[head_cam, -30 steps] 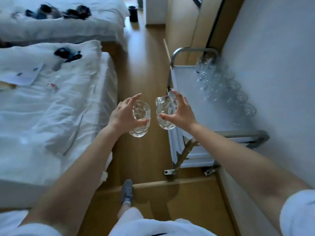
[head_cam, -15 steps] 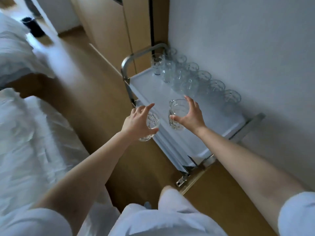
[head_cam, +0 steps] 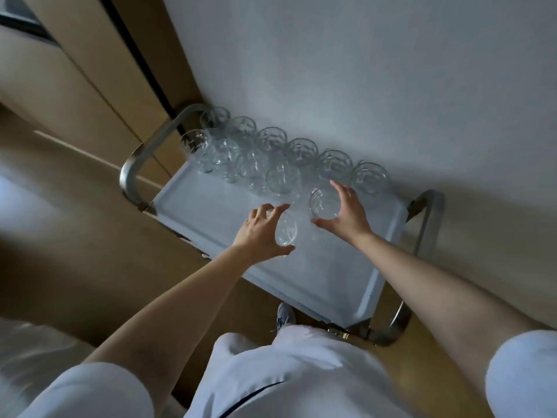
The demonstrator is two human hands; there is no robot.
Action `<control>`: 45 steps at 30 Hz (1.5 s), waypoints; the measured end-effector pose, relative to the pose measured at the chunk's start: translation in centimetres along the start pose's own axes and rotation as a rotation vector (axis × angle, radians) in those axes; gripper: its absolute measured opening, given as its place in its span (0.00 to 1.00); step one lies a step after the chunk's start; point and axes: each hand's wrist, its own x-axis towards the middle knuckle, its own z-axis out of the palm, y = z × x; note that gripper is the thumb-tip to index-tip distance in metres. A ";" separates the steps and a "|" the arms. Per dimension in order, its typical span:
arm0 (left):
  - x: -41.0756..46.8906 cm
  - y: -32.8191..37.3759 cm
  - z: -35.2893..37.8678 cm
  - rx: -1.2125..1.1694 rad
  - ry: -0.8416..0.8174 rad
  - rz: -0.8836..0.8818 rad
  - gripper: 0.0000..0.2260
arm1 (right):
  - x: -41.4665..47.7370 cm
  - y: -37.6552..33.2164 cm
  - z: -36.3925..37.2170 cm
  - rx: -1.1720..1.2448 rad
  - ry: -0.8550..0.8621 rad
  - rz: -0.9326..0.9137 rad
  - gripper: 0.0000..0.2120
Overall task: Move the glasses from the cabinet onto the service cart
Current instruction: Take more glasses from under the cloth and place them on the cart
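My left hand (head_cam: pixel 259 233) grips a clear glass (head_cam: pixel 285 229) over the white top of the service cart (head_cam: pixel 331 273). My right hand (head_cam: pixel 346 211) grips a second clear glass (head_cam: pixel 324 203) a little farther back, close to the rows. Several clear glasses (head_cam: pixel 272 146) stand in two rows along the cart's far side, by the wall. I cannot tell whether either held glass touches the cart top.
The cart has metal handles at its left end (head_cam: pixel 135 164) and right end (head_cam: pixel 428 224). It stands against a white wall (head_cam: pixel 361 70). Wooden cabinet doors (head_cam: pixel 99 70) rise at the back left, and my shoe (head_cam: pixel 284 316) is on the wooden floor by the cart's near edge.
I have turned toward the cart and stepped closer. Both hands have carried their glasses from beside the cart to over its top, near the rows.
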 end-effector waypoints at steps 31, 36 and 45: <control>14.2 3.7 1.1 0.270 -0.128 0.470 0.44 | -1.5 3.5 1.9 -0.055 0.223 0.450 0.51; 15.1 4.0 1.7 0.262 -0.136 0.461 0.51 | -0.7 3.4 1.6 -0.027 0.238 0.455 0.51; 15.6 3.7 2.6 0.280 -0.109 0.445 0.52 | 0.5 2.7 1.8 0.006 0.263 0.471 0.55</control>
